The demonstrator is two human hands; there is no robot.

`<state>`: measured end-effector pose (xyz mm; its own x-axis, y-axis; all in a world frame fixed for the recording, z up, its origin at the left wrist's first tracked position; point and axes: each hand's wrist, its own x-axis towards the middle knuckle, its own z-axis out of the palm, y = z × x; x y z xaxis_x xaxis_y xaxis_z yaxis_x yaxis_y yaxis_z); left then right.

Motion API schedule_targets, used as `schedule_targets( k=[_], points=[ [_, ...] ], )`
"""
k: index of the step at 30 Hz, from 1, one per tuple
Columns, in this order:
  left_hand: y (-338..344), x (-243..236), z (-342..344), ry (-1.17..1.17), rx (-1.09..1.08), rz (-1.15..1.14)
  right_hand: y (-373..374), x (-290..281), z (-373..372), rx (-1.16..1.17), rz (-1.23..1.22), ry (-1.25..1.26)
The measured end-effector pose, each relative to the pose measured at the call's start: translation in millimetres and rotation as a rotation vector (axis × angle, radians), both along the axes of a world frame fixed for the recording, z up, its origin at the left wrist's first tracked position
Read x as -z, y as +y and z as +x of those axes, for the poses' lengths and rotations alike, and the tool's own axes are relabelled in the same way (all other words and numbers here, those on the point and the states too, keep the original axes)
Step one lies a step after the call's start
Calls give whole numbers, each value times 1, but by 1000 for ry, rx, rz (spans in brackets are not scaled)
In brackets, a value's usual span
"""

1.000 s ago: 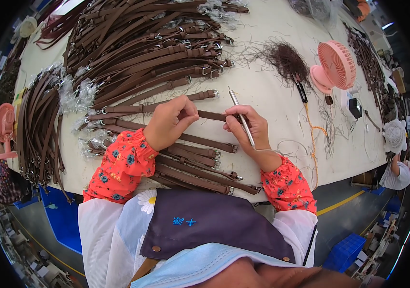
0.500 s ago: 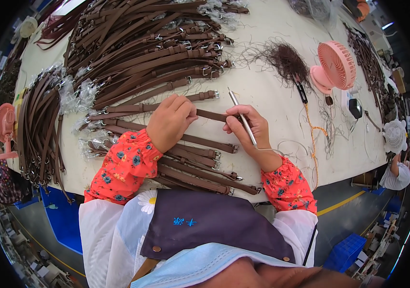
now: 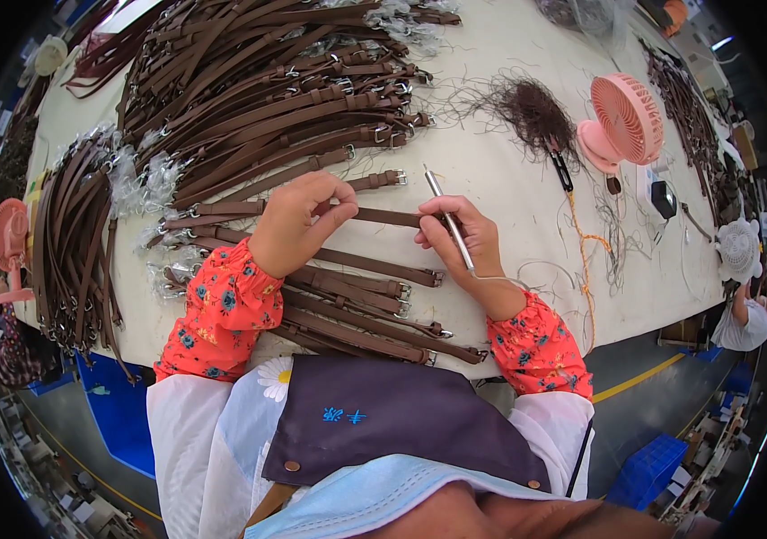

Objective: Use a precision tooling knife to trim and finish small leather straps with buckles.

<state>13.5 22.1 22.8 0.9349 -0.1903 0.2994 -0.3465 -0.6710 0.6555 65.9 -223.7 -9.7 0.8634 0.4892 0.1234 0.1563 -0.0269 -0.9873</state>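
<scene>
My left hand [image 3: 298,225], left of centre, pinches a brown strap [image 3: 385,216]. My right hand [image 3: 469,241] grips a slim silver pen-like tool [image 3: 435,190] upright at a slant, its fingers also on the strap's right end. A thin pale cord trails near my right wrist. Several brown buckled straps [image 3: 348,321] lie just below my hands on the white tabletop [image 3: 536,242], and a large pile of them [image 3: 249,117] lies above. Another bundle [image 3: 74,242] with clear plastic wraps lies at the left.
A pink fan [image 3: 621,121] stands at the right beside a thread tangle [image 3: 527,117], black snips [image 3: 563,172] on orange cord and a white-and-black power block [image 3: 657,193]. Another pink fan [image 3: 11,238] is far left. A co-worker [image 3: 738,328] is beyond the right edge, a blue crate [image 3: 644,472] below.
My left hand has moved leftward along the strap, showing more of it between my hands. My right hand and the tool have shifted only slightly.
</scene>
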Motion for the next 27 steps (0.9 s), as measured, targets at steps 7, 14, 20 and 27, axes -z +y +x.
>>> schedule_targets(
  k=[7,14,20,27],
  points=[
    [-24,5,-8,456,88,-613,-1,-4,-4,-70,-73,-23],
    [-12,-7,-2,161,21,-236,6,-6,-10,-127,-63,-39],
    [-12,-9,-4,35,8,-56,7,-8,-11,-161,-58,-70],
    [-14,-12,-6,-112,-10,146,6,-15,-11,-192,-87,-78]
  ],
)
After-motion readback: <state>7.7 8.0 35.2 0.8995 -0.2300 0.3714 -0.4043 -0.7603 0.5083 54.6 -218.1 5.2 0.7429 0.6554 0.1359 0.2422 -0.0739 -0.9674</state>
